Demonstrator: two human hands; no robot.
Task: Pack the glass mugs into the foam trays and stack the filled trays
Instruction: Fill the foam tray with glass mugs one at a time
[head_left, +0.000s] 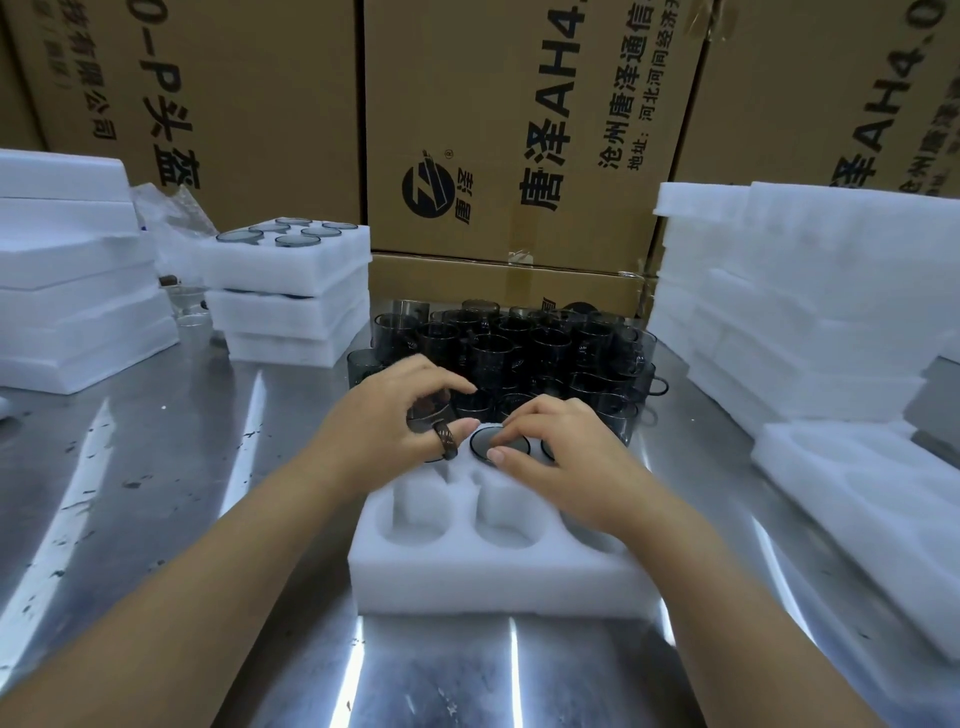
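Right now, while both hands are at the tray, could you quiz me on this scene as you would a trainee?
1. True or false: the two visible near-row pockets of the front foam tray already hold mugs.
2. Where do the loose glass mugs stand? A: on the table behind that tray. B: on the floor. C: on a shelf.
3. Which hand has its fingers on the far middle mug?
Key: 1 false, they are empty. 2 A. 3 the right hand; the left hand holds another mug beside it.
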